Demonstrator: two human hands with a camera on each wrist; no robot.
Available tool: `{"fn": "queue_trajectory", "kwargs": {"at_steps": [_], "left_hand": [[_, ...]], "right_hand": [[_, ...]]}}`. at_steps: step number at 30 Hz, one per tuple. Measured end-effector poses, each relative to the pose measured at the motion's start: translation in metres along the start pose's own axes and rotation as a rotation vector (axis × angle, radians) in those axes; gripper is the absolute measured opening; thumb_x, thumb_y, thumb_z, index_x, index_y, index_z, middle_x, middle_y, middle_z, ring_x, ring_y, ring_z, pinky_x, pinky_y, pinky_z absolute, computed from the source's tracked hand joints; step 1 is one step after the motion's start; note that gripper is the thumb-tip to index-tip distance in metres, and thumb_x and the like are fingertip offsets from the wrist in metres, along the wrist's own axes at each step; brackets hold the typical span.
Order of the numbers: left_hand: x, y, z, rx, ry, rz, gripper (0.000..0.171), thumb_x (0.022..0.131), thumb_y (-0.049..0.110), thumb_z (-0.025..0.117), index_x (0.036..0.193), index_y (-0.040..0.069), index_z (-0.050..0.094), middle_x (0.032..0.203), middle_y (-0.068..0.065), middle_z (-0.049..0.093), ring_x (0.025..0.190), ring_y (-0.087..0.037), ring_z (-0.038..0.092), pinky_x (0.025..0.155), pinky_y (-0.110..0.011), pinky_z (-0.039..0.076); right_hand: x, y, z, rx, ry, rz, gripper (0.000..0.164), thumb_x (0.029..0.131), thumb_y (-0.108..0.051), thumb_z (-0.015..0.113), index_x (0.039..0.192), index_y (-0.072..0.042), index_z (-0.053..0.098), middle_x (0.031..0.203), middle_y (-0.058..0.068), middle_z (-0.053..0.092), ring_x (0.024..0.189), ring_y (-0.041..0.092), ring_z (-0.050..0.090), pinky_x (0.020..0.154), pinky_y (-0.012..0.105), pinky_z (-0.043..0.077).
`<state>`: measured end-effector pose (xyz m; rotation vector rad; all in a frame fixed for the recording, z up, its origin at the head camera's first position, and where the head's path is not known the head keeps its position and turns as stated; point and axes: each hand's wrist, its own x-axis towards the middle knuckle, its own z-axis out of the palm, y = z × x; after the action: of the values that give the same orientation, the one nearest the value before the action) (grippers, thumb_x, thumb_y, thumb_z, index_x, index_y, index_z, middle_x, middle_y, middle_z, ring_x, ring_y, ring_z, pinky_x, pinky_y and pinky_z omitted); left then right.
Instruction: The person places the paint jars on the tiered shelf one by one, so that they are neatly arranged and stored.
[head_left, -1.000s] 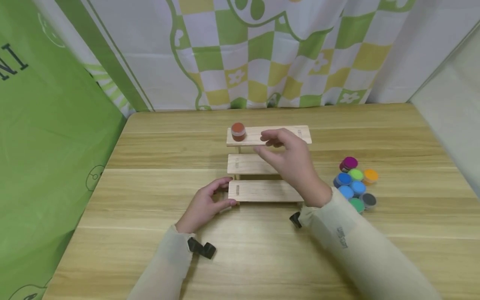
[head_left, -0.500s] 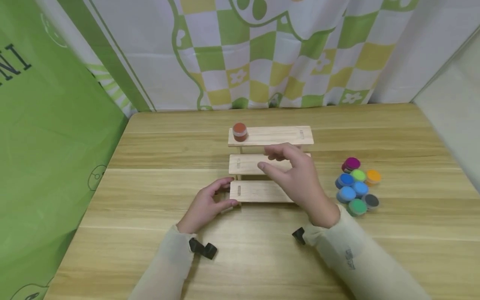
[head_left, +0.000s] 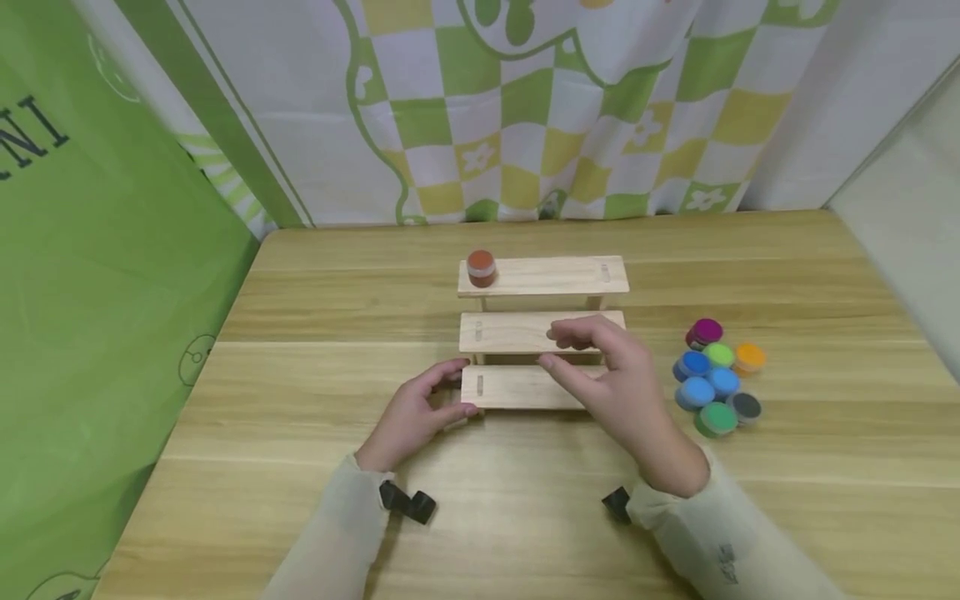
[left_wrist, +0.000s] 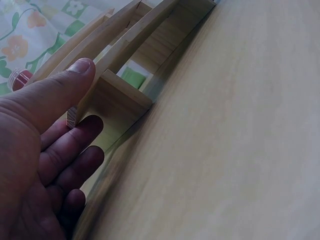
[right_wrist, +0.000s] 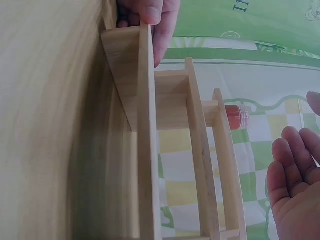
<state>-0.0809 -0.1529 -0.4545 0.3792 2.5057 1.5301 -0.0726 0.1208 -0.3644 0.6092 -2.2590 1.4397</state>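
Note:
A three-step wooden display stand (head_left: 517, 387) stands on the table. On the left end of its top step sits a small jar with a red-brown lid (head_left: 482, 270), also seen as a red jar (right_wrist: 235, 117) in the right wrist view. My left hand (head_left: 412, 415) holds the left end of the lowest step, thumb (left_wrist: 65, 82) at the front edge and fingers around the end. Over the right part of the lower steps hovers my right hand (head_left: 622, 383), empty, its thumb and fingers spread apart.
Right of the stand is a cluster of several small paint-like jars: purple (head_left: 705, 333), orange (head_left: 748, 358), dark grey (head_left: 745, 407), green (head_left: 716, 419), plus blue and lime ones. Behind the wooden table (head_left: 337, 283) hangs a checkered curtain (head_left: 525, 125); a green cloth (head_left: 112, 333) borders the left.
My right hand has drawn back from near the top step, toward me and to the right. My left hand keeps its place on the stand, and the red-brown jar stays put.

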Motion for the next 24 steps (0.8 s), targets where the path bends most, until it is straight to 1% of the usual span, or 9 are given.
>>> {"fn": "queue_trajectory", "kwargs": {"at_steps": [7, 10, 17, 24], "left_hand": [[0.0, 0.002, 0.0, 0.003, 0.006, 0.021, 0.066, 0.083, 0.031, 0.084, 0.142, 0.017, 0.057, 0.127, 0.002, 0.065, 0.124, -0.019, 0.056, 0.107, -0.049, 0.041], [0.0, 0.002, 0.0, -0.001, 0.006, 0.018, 0.066, 0.082, 0.029, 0.084, 0.141, 0.016, 0.057, 0.127, 0.001, 0.066, 0.124, -0.02, 0.056, 0.106, -0.05, 0.041], [0.0, 0.001, 0.0, 0.001, 0.011, 0.016, 0.066, 0.083, 0.03, 0.084, 0.141, 0.016, 0.057, 0.127, 0.001, 0.065, 0.124, -0.02, 0.056, 0.107, -0.05, 0.04], [0.0, 0.0, 0.001, -0.012, 0.008, 0.018, 0.066, 0.082, 0.03, 0.084, 0.141, 0.016, 0.057, 0.127, 0.001, 0.065, 0.124, -0.02, 0.056, 0.107, -0.05, 0.041]], "right_hand": [[-0.011, 0.004, -0.006, -0.001, -0.001, -0.021, 0.033, 0.077, 0.008, 0.082, 0.107, -0.001, 0.071, 0.101, 0.009, 0.073, 0.093, 0.017, 0.066, 0.088, 0.017, 0.049], [-0.015, 0.004, -0.008, -0.011, 0.003, -0.026, 0.033, 0.077, 0.007, 0.082, 0.107, 0.0, 0.071, 0.101, 0.008, 0.073, 0.094, 0.017, 0.066, 0.09, 0.017, 0.048], [-0.022, 0.006, -0.015, -0.082, -0.003, 0.02, 0.033, 0.078, 0.003, 0.083, 0.109, -0.002, 0.071, 0.105, 0.004, 0.074, 0.097, 0.018, 0.066, 0.091, 0.015, 0.046], [-0.029, 0.008, -0.022, -0.126, -0.001, 0.026, 0.035, 0.077, 0.003, 0.083, 0.109, -0.001, 0.071, 0.104, 0.005, 0.073, 0.096, 0.018, 0.065, 0.09, 0.012, 0.045]]}}
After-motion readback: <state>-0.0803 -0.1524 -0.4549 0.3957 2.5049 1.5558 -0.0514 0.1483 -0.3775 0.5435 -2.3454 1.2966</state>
